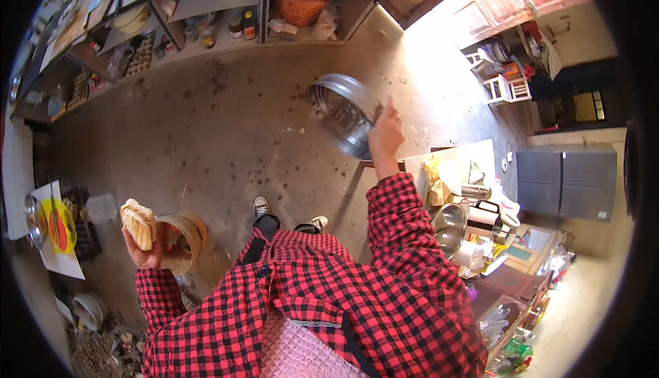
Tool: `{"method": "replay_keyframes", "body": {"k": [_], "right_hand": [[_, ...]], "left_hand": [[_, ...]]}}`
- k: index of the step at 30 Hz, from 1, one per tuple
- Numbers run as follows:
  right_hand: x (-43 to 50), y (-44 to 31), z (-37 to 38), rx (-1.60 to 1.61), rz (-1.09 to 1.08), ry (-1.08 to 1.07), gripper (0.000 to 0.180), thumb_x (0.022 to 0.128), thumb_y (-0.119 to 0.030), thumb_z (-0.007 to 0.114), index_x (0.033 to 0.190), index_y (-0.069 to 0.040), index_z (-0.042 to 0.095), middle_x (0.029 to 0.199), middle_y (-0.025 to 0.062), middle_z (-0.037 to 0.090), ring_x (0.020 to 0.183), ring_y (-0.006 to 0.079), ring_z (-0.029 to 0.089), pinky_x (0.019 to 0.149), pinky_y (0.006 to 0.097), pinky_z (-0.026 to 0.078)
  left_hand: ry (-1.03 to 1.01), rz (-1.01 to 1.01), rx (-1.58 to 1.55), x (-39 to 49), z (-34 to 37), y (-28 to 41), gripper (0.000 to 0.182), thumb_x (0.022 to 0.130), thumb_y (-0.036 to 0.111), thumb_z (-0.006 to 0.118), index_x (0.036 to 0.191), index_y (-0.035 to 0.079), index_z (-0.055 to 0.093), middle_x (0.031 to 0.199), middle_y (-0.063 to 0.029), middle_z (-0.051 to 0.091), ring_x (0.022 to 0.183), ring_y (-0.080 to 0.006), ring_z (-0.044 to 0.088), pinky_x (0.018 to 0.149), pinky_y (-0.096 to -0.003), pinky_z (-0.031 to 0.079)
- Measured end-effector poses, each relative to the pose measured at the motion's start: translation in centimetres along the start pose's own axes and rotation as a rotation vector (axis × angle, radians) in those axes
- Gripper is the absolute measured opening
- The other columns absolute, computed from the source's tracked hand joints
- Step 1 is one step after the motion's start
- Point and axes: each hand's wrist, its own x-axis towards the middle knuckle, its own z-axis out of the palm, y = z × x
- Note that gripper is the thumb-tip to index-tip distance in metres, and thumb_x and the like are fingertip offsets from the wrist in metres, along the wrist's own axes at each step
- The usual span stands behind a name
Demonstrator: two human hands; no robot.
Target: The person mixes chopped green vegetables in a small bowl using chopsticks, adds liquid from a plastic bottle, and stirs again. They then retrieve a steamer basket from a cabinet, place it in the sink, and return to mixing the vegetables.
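My right hand (386, 133) grips the rim of a round metal steamer pan (346, 115), its bottom dotted with what look like holes. The pan is tilted on its side over the floor, right of the middle. My left hand (141, 252) holds a folded, cream-coloured cloth (139, 223) at the left. Just beside and beyond this hand stands a brown bucket (193, 241) with something reddish inside.
Shelves under a counter (216, 5) hold bottles, egg trays and an orange sack (302, 0). At the right, a crowded table (479, 154) carries a metal bowl (450, 226) and a kettle. A grey refrigerator (566, 182) is beyond. A white bucket (88, 311) lies lower left.
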Motion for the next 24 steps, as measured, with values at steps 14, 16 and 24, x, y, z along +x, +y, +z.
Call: {"method": "replay_keyframes", "body": {"k": [14,16,24], "right_hand": [[5.6,-10.1,-0.5,0.432,0.056,-0.182,0.055,0.084,-0.023,0.057,0.135,-0.011,0.041,0.111,0.0177,0.065,0.1,0.0347,0.063,0.088,0.0418,0.047],[7.6,-12.9,-0.3,0.553,-0.04,-0.179,0.053,0.084,-0.025,0.058,0.133,-0.01,0.043,0.111,0.0164,0.065,0.1,0.0336,0.064,0.088,0.0408,0.047],[15.5,-35.3,-1.7,0.66,-0.491,-0.398,0.045,0.085,-0.028,0.063,0.126,-0.01,0.053,0.101,0.015,0.068,0.094,0.0271,0.066,0.082,0.0369,0.049]], "left_hand": [[-0.02,0.073,-0.167,2.3,-0.6,6.0,0.043,0.088,0.045,0.063,0.118,0.013,0.061,0.118,-0.005,0.064,0.109,-0.0229,0.061,0.095,-0.047,0.049],[0.031,0.143,-0.18,3.6,1.2,5.6,0.049,0.085,0.052,0.063,0.112,0.012,0.063,0.109,-0.0047,0.067,0.1,-0.0232,0.064,0.087,-0.0422,0.054],[-0.098,0.058,-0.325,8.2,6.0,10.5,0.066,0.085,0.068,0.05,0.106,0.007,0.063,0.097,-0.0125,0.066,0.085,-0.0281,0.066,0.074,-0.0411,0.056]]}}
